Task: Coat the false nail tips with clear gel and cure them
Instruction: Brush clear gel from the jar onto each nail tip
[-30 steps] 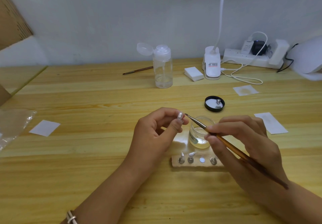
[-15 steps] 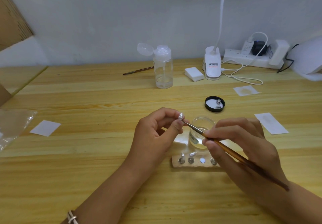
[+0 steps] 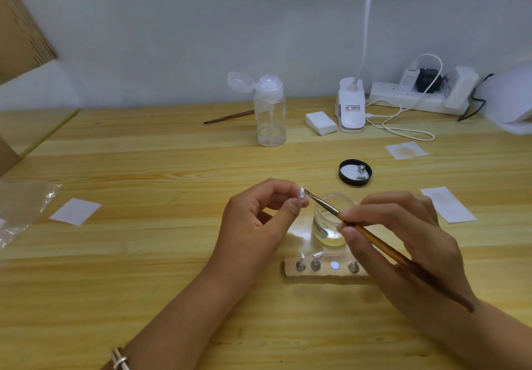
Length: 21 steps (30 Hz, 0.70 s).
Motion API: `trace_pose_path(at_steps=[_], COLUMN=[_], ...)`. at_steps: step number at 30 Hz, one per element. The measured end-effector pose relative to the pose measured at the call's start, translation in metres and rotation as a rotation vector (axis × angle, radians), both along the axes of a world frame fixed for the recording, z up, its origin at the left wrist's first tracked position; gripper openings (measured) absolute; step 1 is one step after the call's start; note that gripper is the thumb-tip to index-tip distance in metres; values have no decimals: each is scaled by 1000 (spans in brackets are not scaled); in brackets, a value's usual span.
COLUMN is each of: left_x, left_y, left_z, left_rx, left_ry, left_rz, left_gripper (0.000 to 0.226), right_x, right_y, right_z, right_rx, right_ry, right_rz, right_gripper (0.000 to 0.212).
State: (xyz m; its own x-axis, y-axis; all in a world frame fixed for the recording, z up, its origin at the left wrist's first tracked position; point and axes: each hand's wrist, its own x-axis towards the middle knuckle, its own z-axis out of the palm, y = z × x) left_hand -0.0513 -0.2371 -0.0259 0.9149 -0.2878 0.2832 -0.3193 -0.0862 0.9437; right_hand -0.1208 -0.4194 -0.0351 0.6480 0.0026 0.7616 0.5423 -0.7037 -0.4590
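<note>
L hand [image 3: 259, 220] pinches nail tip [image 3: 301, 194] left of gel jar [image 3: 331, 225]. R hand [image 3: 403, 234] grips brush [image 3: 322, 203]; bristles moved back up the tip, so coating's prob. still ongoing.

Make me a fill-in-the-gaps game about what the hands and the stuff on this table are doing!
1. The left hand pinches a nail tip, and the right hand touches it with the tip of a ____.
2. The glass jar stands uncovered, and its lid lying behind it is coloured ____.
3. The flip cap of the clear bottle is ____.

Missing words: brush; black; open.
</note>
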Motion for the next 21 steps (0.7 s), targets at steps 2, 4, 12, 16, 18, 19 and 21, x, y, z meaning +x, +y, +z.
trace_pose_path(at_steps=[2,4,12,16,18,19,21], left_x=[0,0,0,1,2,3,3], left_y=[0,0,1,1,0,0,0], left_z=[0,0,-1,-2,-3,-3,-4], left_rx=[-5,0,0,-7,-9,-11,-7], left_ry=[-1,0,-8,-9,-12,-11,-11], left_rz=[12,24,33,24,30,36,44], left_gripper=[20,21,20,18,18,19,21], right_x=[0,0,-2,0,1,1,0], right_y=[1,1,0,0,1,1,1], right_z=[0,0,2,3,3,3,2], right_rx=[-10,-16,-2,-9,-18,-23,-27], right_ry=[4,3,-22,-2,-4,-10,-19], right_rz=[7,19,-13,-24,-12,-5,5], right_gripper=[12,13,11,13,14,14,14])
